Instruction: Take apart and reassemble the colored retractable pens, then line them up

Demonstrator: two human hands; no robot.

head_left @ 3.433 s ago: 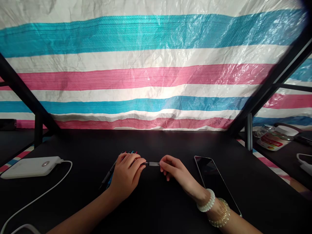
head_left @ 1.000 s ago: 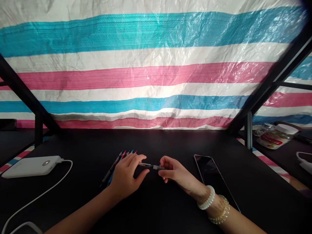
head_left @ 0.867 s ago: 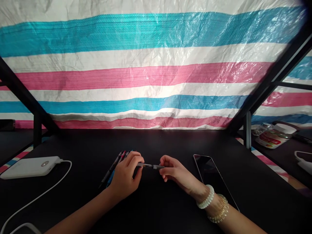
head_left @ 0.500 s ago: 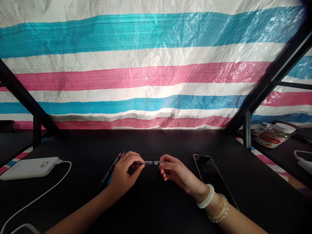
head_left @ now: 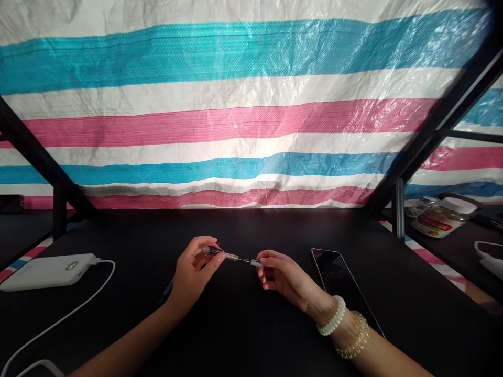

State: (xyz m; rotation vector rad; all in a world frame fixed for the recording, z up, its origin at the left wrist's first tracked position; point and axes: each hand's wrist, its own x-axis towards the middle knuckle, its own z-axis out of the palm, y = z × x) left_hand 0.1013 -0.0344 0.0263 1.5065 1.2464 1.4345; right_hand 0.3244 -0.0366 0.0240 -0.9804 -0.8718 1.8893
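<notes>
My left hand (head_left: 193,275) is curled, thumb and fingertips pinching the clear barrel of a pen (head_left: 228,256), and my right hand (head_left: 285,277), below its bracelets (head_left: 334,316), pinches the pen's grey end between thumb and forefinger. The pen spans the gap between my hands, tilted slightly and held above the black table (head_left: 251,335). I judge it light, stiff and rather slippery, so I'd take hold with firm fingertip pressure on the barrel, where smooth plastic gives little purchase. Just beyond my left wrist, a dark pen (head_left: 168,287) lies on the table.
</notes>
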